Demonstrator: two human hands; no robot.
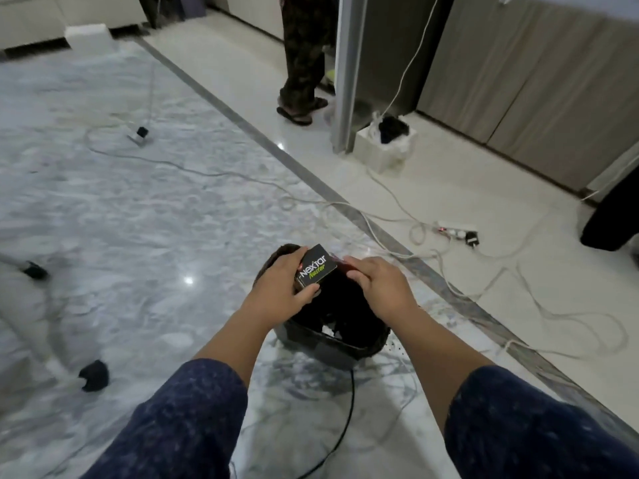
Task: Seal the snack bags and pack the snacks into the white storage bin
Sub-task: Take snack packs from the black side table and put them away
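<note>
Nearest the camera, two forearms in dark blue speckled sleeves reach forward over a marbled floor. The left hand (278,283) grips a small black snack box (316,269) printed "Nextar Nastar", thumb under its near edge and fingers curled over the far side. The right hand (375,283) has its fingers curled down at the box's right end, where a bit of red shows; it seems to pinch the flap or wrapper there, though exactly what it holds is hidden.

Directly beneath the hands stands a dark bin (328,335) lined with a black bag, and the box hangs over its mouth. That is the main hazard: if either grip slackens, the snack falls into what looks like a waste bin (not the white storage bin the task names), and it would have to be fished out. I cannot pick out the white storage bin with any certainty.

A black cable (349,406) runs along the floor just below the bin, and a stepping foot could catch it.

Farther out, white cords (397,202) trail across the tiles to a power strip (456,229), a tripping risk for anyone carrying snacks that way. A white box (383,146) stuffed with dark items stands by a metal post, and beyond it another person's legs (304,63) in sandals are near enough that a hurried walk could mean a bump.
</note>
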